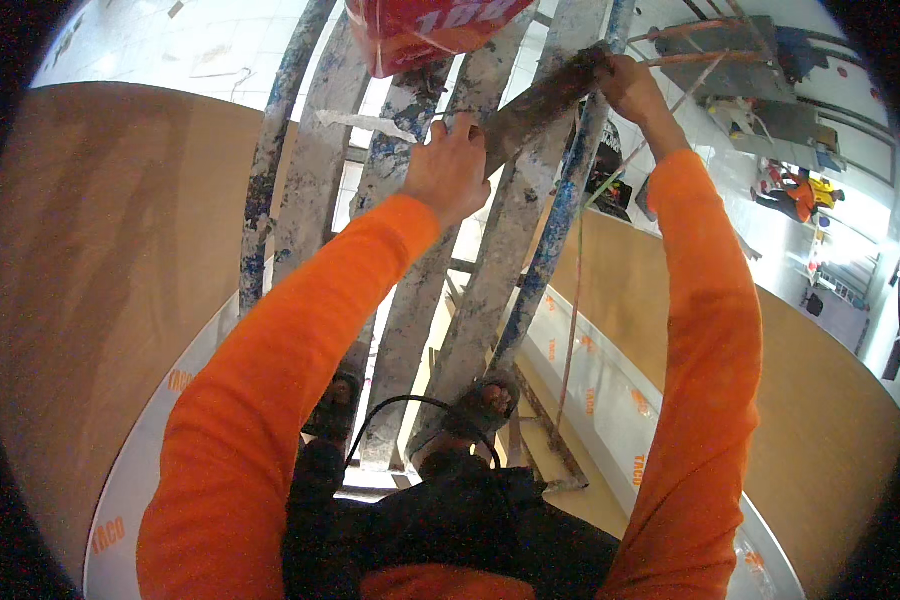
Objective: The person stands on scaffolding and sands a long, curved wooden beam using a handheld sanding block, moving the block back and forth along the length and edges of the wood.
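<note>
My right hand (630,86) is closed around the upper right end of a dark, dirty board (536,109), which lies slantwise across the scaffold platform. At the board's lower left end is my left hand (450,169), its fingers curled; whether they grip the board is unclear. Just left of that hand, a pale torn strip (367,122) rests across the platform's slats (412,322). A red container (435,30) with pale markings stands at the top of the view, beyond my left hand.
Blue, paint-flecked rails (555,217) edge the scaffold, with the floor far below. My sandalled feet stand on the slats. Brown panels (112,225) curve on both sides, with white printed film (600,382) along them. A thin rope hangs at the right. People (799,196) are in the distance.
</note>
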A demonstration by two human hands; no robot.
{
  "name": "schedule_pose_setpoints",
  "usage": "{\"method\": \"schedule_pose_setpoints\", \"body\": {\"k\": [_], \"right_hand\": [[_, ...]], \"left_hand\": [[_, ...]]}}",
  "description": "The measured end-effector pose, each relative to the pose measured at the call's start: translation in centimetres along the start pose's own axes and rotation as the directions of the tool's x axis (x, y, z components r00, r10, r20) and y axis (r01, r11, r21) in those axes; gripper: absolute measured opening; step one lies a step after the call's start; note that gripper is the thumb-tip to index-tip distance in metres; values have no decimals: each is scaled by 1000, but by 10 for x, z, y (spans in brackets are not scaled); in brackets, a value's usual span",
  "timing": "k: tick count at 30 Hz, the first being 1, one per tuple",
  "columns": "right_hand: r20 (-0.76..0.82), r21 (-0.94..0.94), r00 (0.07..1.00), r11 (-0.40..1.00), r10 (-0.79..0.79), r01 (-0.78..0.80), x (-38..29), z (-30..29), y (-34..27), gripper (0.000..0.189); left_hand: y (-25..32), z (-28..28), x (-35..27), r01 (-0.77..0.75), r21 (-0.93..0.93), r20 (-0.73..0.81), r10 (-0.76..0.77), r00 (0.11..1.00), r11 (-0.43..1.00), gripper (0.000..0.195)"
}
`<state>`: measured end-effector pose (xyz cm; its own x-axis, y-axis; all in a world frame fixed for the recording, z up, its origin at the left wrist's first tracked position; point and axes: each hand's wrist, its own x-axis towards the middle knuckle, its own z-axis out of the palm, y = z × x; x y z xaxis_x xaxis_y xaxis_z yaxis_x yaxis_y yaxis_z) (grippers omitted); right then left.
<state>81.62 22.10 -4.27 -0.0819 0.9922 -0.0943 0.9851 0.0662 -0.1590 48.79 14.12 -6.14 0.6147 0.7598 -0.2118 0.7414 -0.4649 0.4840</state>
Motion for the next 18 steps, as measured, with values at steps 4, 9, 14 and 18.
{"method": "schedule_pose_setpoints", "body": {"k": [4, 9, 14, 18], "right_hand": [[8, 84, 978, 974, -209, 208, -3, 0, 2, 29], [-4, -10, 963, 963, -268, 268, -8, -9, -35, 26], [101, -120, 969, 964, -225, 236, -19, -8, -49, 30], [167, -12, 983, 997, -74, 77, -34, -10, -86, 32]], "left_hand": [[1, 1, 1, -7, -44, -29, 6, 1000, 999, 59], [0, -2, -6, 6, -32, -55, -7, 998, 999, 59], [2, 2, -4, 47, -38, -62, -50, 997, 998, 53], [-1, 7, -5, 60, -44, -91, -64, 994, 997, 53]]}}
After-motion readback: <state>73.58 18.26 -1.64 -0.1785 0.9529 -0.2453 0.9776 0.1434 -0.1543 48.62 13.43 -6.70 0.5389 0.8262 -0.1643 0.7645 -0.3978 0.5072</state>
